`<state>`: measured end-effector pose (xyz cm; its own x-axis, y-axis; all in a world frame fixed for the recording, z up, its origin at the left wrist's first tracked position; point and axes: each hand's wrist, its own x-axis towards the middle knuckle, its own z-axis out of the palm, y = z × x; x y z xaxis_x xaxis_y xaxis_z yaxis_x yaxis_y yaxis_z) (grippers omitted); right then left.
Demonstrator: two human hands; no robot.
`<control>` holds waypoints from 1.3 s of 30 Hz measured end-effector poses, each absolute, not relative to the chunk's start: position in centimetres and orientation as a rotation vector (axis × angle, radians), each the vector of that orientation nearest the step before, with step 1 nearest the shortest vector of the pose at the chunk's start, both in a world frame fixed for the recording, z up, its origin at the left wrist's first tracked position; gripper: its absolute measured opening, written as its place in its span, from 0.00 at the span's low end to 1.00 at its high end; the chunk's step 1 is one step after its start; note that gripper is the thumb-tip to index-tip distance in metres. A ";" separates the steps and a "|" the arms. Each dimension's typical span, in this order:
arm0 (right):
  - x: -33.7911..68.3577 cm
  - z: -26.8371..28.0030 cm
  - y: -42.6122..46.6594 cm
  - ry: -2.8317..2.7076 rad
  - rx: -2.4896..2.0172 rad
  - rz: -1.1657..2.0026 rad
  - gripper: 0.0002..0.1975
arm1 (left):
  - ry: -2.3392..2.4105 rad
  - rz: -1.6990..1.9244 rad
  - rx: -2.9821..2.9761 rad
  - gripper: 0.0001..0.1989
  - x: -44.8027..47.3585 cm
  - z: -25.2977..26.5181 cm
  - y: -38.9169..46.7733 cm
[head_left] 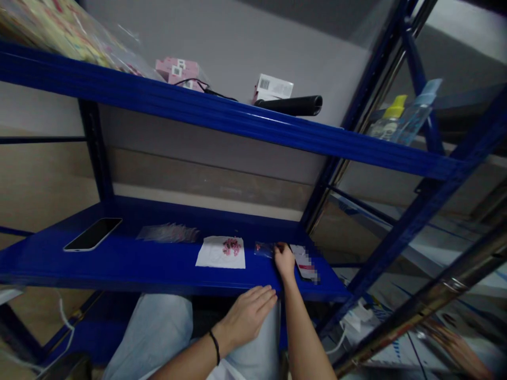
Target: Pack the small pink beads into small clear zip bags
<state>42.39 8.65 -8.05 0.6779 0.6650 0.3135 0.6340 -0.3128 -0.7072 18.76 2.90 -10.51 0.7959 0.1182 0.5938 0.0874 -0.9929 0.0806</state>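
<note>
On the blue lower shelf (pixel 158 269), my right hand (pixel 284 259) has its fingers closed at the right end of a small clear plastic bag (pixel 263 249). A few small pink pieces show inside this bag. My left hand (pixel 251 315), with a black band at the wrist, rests flat over my thigh, fingers stretched out and holding nothing. Left of the bag, a pile of small pink pieces (pixel 232 246) lies on a white sheet of paper (pixel 209 254). Several flat clear bags (pixel 170 233) are spread farther left. A phone (pixel 304 262), partly blurred out, lies just right of my right hand.
Another phone (pixel 94 235) lies at the shelf's left. The upper shelf (pixel 222 113) crosses above, bearing pink boxes (pixel 180 69), a white box (pixel 275 86), a black tube-like object (pixel 295 105) and spray bottles (pixel 414 116). Beyond the right-hand post, another person's blurred arm (pixel 455 345) shows.
</note>
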 end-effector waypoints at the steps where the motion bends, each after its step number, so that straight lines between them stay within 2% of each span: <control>1: 42.4 -8.0 8.5 -1.003 -1.987 0.061 0.18 | 0.107 0.967 2.892 0.21 17.9 -10.4 2.5; 4: 42.2 -7.8 8.1 -1.010 -1.859 0.108 0.20 | 0.127 1.026 2.750 0.17 15.5 -10.1 2.0; 9: 40.6 -5.2 8.1 -1.017 -1.673 0.184 0.23 | 0.613 1.340 2.225 0.13 13.0 -6.9 3.7; 13: 34.9 -0.4 7.1 -1.113 -1.556 0.154 0.18 | 0.730 1.293 1.963 0.10 11.7 -2.5 5.4; 17: 26.4 2.8 4.1 -1.334 -1.399 0.109 0.13 | 0.709 1.298 1.675 0.13 10.1 0.0 6.3; 22: 19.4 1.5 1.7 -1.408 -1.204 0.176 0.11 | 0.705 1.318 1.442 0.14 8.0 0.3 6.0; 30: 17.9 -2.4 2.5 -1.270 -1.128 0.404 0.09 | 0.718 1.359 1.222 0.13 7.6 -2.0 5.5; 33: 18.1 -2.8 2.9 -1.224 -1.115 0.467 0.13 | 0.726 1.343 1.272 0.12 7.6 -2.6 5.8; 39: 18.8 -2.3 2.8 -1.311 -1.205 0.423 0.10 | 0.850 1.348 1.595 0.12 7.6 -3.0 6.0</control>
